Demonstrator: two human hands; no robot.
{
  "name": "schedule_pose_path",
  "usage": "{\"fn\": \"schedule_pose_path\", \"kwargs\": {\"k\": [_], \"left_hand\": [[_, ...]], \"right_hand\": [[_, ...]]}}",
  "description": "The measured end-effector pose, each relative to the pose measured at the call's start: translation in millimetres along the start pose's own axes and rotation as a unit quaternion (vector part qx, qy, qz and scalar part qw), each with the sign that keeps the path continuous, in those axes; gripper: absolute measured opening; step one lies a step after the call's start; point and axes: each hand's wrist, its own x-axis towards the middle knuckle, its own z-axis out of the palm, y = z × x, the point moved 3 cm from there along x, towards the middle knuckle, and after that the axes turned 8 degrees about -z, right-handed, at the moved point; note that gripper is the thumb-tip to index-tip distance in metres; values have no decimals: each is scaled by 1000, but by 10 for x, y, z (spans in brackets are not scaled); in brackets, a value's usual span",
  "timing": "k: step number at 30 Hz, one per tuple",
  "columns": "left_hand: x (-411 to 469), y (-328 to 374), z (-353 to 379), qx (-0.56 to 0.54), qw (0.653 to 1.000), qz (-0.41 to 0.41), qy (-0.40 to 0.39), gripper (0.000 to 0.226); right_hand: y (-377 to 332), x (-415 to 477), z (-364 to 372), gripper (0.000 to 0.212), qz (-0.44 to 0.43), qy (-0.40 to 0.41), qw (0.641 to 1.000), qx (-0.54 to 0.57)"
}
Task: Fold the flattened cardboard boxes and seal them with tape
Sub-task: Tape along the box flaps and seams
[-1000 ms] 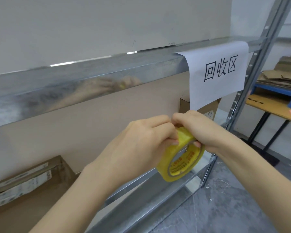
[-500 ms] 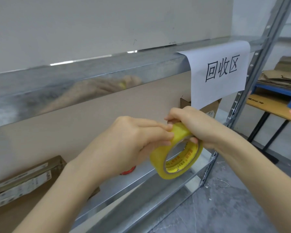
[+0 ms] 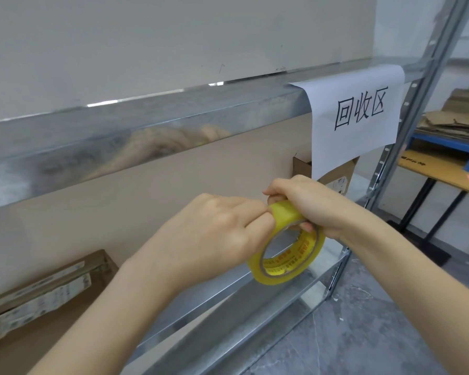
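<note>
head view | forward, slightly down | close to metal shelf [image 3: 173,125]

Two hands [image 3: 214,234] [image 3: 309,201], one tape roll [image 3: 278,278], two cardboard boxes [image 3: 38,293] [image 3: 336,175], one paper sign [image 3: 358,136]

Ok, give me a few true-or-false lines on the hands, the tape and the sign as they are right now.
1. The right hand grips the tape roll. True.
2. The tape roll lies on a shelf. False: the hands hold it up in the air.
3. A paper sign hangs from the shelf rail. True.
4. The left hand holds a cardboard box. False: its fingers pinch at the top of the tape roll.
</note>
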Motion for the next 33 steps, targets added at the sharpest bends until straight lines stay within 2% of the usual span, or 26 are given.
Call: {"fn": "schedule_pose_path", "kwargs": {"k": [5, 8, 13, 16, 19, 25, 29, 33], "left_hand": [[9, -15, 6, -12, 998, -37, 53, 18], [-1, -52, 24, -50, 994, -58, 73, 14], [-48, -165, 39, -183, 978, -71, 75, 4], [-94, -225, 50, -228, 970, -64, 61, 9], [-112, -216, 35, -192, 979, -43, 54, 13], [-153, -109, 13, -32, 999, 3, 7, 10], [-149, -67, 10, -11, 1000, -2, 7, 14], [-129, -96, 7, -8, 999, -18, 26, 28]], "right_hand": [[-10, 5, 32, 49, -3, 5, 1000, -9], [-24, 4, 49, 50, -13, 1, 1000, -14], [-61, 1, 47, 59, -16, -12, 1000, 5], [-81, 1, 48, 55, -11, -11, 1000, 1], [-73, 21, 81, 50, -2, -17, 1000, -14], [-28, 72, 141, 51, 10, -27, 999, -32], [11, 78, 194, 53, -7, -25, 999, -35], [-1, 52, 211, 64, -29, -25, 995, -97]]}}
